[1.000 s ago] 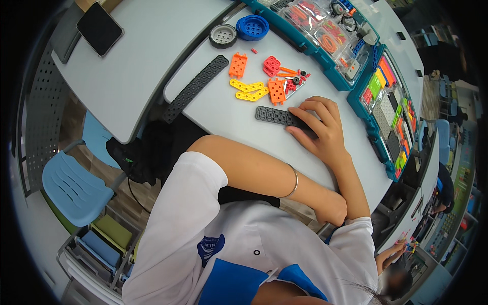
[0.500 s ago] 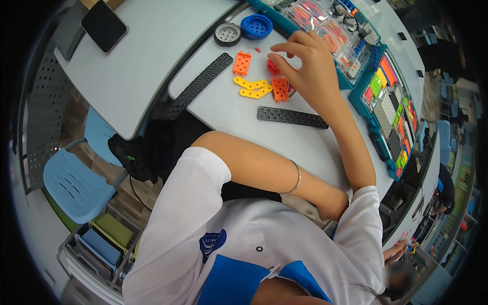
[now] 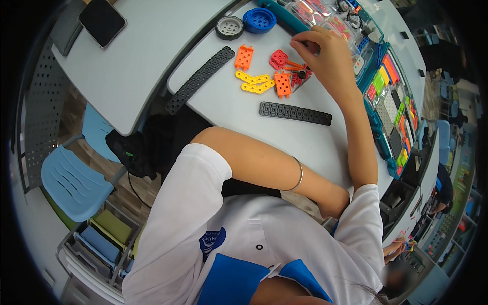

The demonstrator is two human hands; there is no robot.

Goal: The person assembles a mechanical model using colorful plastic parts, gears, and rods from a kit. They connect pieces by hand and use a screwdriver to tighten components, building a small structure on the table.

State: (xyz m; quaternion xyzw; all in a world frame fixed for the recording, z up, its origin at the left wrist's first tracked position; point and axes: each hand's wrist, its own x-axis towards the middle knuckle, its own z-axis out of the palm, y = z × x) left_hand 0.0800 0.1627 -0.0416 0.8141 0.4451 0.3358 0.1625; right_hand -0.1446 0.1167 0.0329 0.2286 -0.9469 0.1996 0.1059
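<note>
My right hand point(image 3: 328, 56) is above the far side of the white table, its thumb and index finger pinched together; whatever is between the tips is too small to make out. Beneath and left of it lie a red connector piece point(image 3: 278, 59), orange and dark small parts point(image 3: 300, 70) and an orange perforated plate point(image 3: 282, 84). Two yellow angled beams point(image 3: 252, 78) and another orange plate point(image 3: 244, 57) are further left. My left forearm crosses my body, and my left hand point(image 3: 334, 202) is tucked by the right elbow with its fingers hidden.
A dark perforated strip point(image 3: 295, 113) lies nearer me, another point(image 3: 201, 80) at the left. A grey wheel point(image 3: 230, 27) and a blue wheel point(image 3: 260, 20) stand behind. Teal-edged parts cases point(image 3: 376, 133) line the right. A phone point(image 3: 102, 22) rests on the adjoining table.
My right hand has moved right and its fingers have closed into a pinch. The tiny red piece left of it no longer shows on the table. My left arm stays put.
</note>
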